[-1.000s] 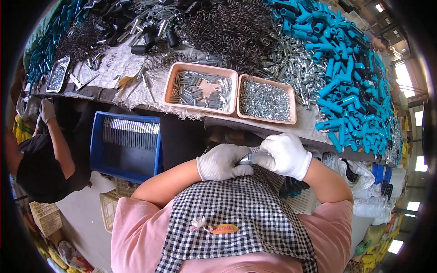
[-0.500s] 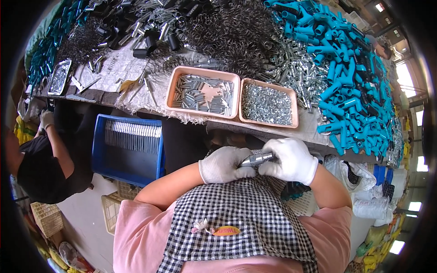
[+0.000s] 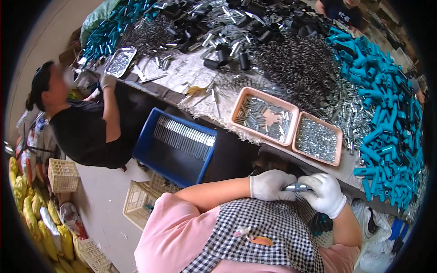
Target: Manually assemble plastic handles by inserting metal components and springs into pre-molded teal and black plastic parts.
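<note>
Both my hands wear white knit gloves and meet in front of my checked apron. Between them is a short, shiny metal cylinder [image 3: 298, 187], lying roughly sideways. My left hand [image 3: 272, 185] is closed round its left end. At the other end, my right hand [image 3: 325, 194] grips it with bent fingers. The gloves cover both ends, so its full shape is hidden. Just beyond my hands, at the bench edge, are a pink tray [image 3: 272, 117] of small metal pins and a second pink tray [image 3: 314, 158] full of tiny metal pieces.
A blue crate [image 3: 175, 152] with a row of silver parts [image 3: 184, 136] stands left of me. Dark springs [image 3: 296, 63] and teal plastic handles [image 3: 389, 136] are heaped on the bench. A co-worker [image 3: 86, 123] works at the left; another person [image 3: 343, 13] is across the bench.
My view has swung left, so the bench, trays and hands appear farther right and lower. The metal cylinder stays between both hands. The left co-worker shows more fully.
</note>
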Tool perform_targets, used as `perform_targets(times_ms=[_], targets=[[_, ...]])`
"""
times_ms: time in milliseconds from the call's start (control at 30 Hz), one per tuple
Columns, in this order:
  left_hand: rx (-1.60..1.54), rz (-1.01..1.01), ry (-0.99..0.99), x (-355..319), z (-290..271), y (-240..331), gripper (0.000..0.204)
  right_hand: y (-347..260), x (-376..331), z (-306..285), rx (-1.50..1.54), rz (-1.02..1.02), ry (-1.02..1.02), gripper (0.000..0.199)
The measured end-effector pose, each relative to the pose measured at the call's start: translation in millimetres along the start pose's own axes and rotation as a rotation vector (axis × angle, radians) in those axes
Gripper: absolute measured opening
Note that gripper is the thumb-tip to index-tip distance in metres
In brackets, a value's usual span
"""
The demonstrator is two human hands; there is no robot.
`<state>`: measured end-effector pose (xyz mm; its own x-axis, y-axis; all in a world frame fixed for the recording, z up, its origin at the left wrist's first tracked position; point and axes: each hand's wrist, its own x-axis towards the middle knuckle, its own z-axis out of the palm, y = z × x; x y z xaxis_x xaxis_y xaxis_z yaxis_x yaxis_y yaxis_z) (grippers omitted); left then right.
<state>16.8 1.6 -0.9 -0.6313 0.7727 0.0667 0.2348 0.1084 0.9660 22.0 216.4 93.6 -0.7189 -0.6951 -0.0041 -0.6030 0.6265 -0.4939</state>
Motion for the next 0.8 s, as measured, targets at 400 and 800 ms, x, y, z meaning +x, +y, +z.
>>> perform_targets(times_ms=[400,800], targets=[[-0.008,-0.028,-0.039,-4.8,3.6,-2.3,0.042,5.8,-2.9,3.2,0.036,-0.052,0.016,0.051],[-0.023,-0.043,-0.058,-1.8,4.5,1.6,0.04,8.3,-12.0,-2.3,-0.027,0.098,-0.127,0.046]])
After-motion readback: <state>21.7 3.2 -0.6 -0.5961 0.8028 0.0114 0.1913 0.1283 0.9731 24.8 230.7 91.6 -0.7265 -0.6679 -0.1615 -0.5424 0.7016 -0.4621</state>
